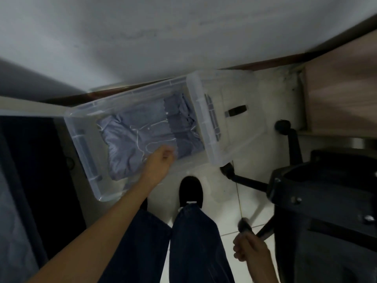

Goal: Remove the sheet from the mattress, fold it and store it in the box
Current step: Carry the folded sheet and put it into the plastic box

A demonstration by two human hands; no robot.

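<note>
The folded sheet point(138, 137) lies in the box point(85, 152), so storing seems nearly done; the left hand point(161, 160) hovers over it, curled, grip too blurred to tell, the right hand point(248, 250) hangs loosely curled, empty, and fitting the lid point(234, 123) likely comes next.

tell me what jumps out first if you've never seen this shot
A clear plastic storage box sits open on the white tiled floor at centre. It holds a folded blue-grey sheet, and its clear lid is off to the right. The left hand reaches over the sheet's near edge, and a black office chair fills the right side.
</note>
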